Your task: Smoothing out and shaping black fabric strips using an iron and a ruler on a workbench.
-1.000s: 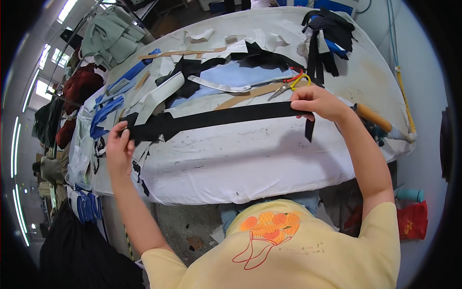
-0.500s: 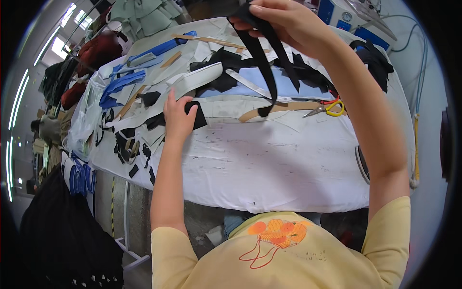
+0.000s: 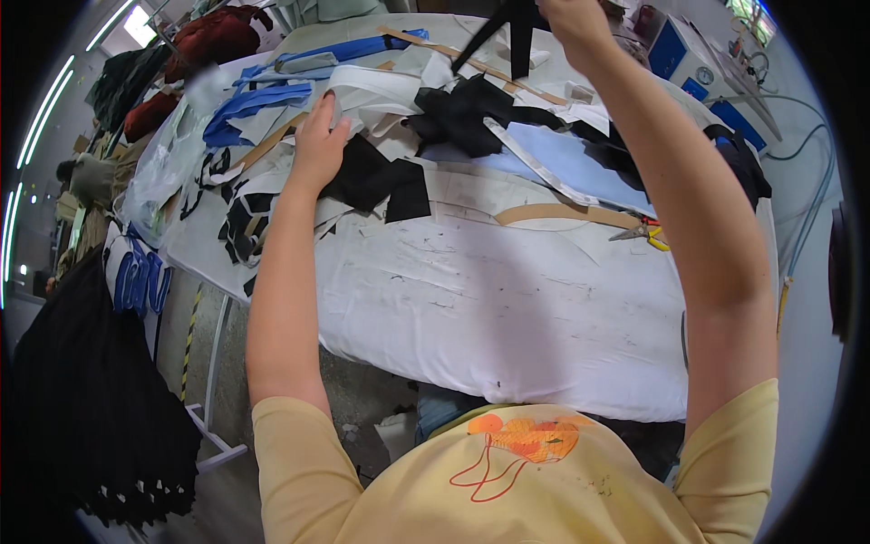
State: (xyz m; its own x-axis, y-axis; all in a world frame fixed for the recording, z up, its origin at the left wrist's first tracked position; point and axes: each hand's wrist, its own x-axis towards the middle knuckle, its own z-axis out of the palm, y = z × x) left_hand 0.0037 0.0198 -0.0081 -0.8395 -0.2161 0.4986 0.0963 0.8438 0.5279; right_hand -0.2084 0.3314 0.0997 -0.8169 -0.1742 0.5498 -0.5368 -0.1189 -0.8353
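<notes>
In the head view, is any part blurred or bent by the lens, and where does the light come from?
Head view: the white padded table edge bends near the rim; the raised right hand holding the black fabric strip is cut by the top edge; long ceiling lamps glare upper left; shadows are soft.

bright, even overhead light; ceiling strip lights (image 3: 36, 118) glare at the left rim. shadows are soft. fisheye bends the edges, corners go black, and the raised right hand (image 3: 571, 23) blurs slightly.

Scissors (image 3: 645, 233), blue strips (image 3: 258, 100), white table (image 3: 507, 317)
</notes>
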